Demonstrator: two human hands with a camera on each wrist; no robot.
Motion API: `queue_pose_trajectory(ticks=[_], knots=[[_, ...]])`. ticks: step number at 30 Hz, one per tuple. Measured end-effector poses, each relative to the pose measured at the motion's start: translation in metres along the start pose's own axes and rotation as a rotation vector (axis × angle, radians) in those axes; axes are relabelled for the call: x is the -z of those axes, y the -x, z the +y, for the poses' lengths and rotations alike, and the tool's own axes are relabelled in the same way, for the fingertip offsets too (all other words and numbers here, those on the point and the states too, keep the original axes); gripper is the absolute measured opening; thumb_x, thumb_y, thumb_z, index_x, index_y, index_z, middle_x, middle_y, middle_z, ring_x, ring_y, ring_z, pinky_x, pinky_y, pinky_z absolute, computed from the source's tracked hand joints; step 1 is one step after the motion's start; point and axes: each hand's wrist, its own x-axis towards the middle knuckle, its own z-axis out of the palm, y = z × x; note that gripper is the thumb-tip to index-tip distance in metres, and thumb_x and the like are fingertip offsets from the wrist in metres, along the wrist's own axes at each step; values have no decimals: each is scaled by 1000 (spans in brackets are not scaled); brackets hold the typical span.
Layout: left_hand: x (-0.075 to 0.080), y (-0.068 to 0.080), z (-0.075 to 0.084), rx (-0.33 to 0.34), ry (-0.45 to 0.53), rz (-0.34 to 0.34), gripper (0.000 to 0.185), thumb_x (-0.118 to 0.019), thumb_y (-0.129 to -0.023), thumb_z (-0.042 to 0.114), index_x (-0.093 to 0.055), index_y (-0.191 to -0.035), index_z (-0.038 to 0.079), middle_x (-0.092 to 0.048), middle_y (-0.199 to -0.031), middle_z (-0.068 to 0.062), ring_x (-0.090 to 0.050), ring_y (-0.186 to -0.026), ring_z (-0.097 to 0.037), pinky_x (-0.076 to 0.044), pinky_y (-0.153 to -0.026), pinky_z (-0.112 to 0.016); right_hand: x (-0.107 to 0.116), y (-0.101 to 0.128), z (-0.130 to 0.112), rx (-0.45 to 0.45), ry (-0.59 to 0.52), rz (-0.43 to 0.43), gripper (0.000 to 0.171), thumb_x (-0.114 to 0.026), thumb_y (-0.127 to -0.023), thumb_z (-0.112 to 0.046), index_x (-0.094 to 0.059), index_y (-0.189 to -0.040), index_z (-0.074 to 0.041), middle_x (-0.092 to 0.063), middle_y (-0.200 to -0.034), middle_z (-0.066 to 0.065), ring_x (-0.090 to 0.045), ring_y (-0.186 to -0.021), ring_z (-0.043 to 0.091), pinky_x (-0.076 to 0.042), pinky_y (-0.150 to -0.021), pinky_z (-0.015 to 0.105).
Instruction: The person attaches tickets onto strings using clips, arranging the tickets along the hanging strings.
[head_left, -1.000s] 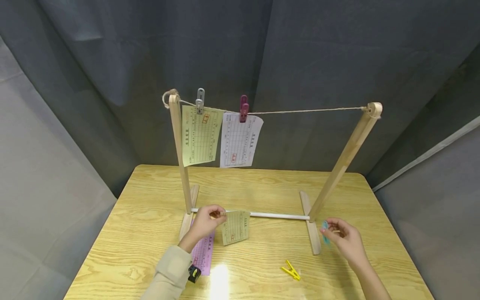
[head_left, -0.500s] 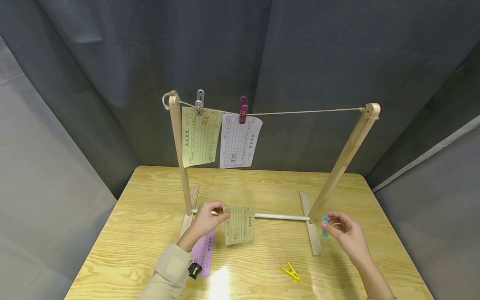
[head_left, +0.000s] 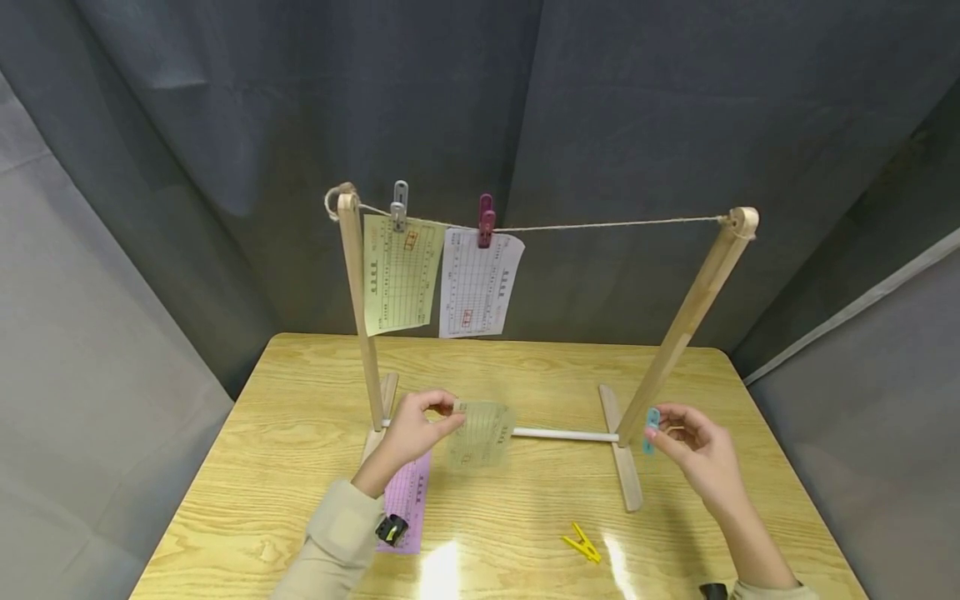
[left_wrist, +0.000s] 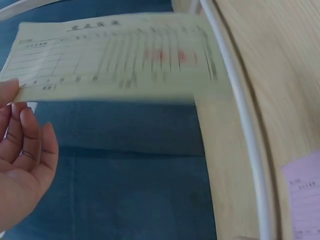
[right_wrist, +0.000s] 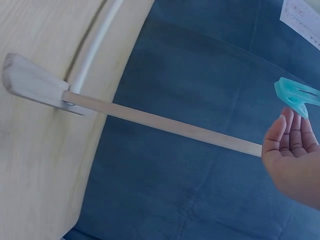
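Our left hand [head_left: 408, 433] pinches the slip [head_left: 480, 433], right hand [head_left: 693, 462] pinches the peg [head_left: 652, 419]; our thin corner hold could let the slip fall.

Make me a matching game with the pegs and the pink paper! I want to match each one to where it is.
Things:
1. blue peg
2. yellow peg
3. dark red peg
4. pink paper

Places:
A. clipped on the string, holding a white sheet
B. lying flat on the table beside the left sleeve
C. held in the right hand
D. lying loose on the table near the front edge

Pairs: 1-C, 2-D, 3-A, 4-B
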Motion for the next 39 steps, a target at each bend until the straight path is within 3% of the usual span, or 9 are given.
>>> queue_pose_trajectory(ticks=[7, 14, 20, 25, 35, 39], knots=[[0, -5, 17, 46, 93, 18, 8, -70, -77, 1, -66, -84, -2, -65, -81, -10, -56, -77, -16, -49, -73, -37, -1, -6, -10, 38, -100, 16, 26, -62, -79, 10, -55, -103, 13, -60, -85, -5, -55, -76, 7, -44, -66, 14], [2, -9, 54, -23, 129, 98, 6, -67, -75, -7, -64, -80, -8, -64, -77, -17, -57, -72, -14, -49, -70, -37, -3, -13, -21, 84, -171, 23, 24, -61, -78, 13, -56, -101, 13, -61, -84, -5, -56, -73, 7, -44, -62, 14], [-6, -18, 45, -53, 188, 156, 7, -69, -75, -5, -65, -81, -7, -65, -77, -16, -56, -71, -10, -50, -69, -31, -6, -21, -32, 92, -258, 11, 25, -61, -78, 13, -56, -102, 12, -61, -85, -2, -56, -74, 9, -44, -61, 15], [-8, -24, 44, -101, 213, 178, 8, -69, -76, -3, -65, -81, -6, -65, -78, -16, -57, -71, -11, -49, -68, -26, -11, -29, -43, 102, -264, 25, 25, -61, -77, 15, -56, -102, 13, -61, -84, 0, -56, -74, 10, -45, -64, 16], [-4, -35, 81, -155, 225, 190, 7, -65, -74, -11, -61, -79, -14, -62, -76, -23, -55, -70, -8, -50, -69, -33, -10, -49, -58, 228, -323, -12, 24, -59, -77, 17, -57, -100, 13, -61, -84, 1, -56, -75, 11, -45, -66, 16], [-8, -44, 77, -191, 256, 195, 7, -65, -74, -12, -61, -80, -13, -61, -76, -23, -55, -70, -8, -50, -68, -32, -8, -57, -64, 259, -326, -28, 22, -60, -77, 15, -58, -99, 12, -62, -83, 0, -56, -74, 11, -46, -66, 16]])
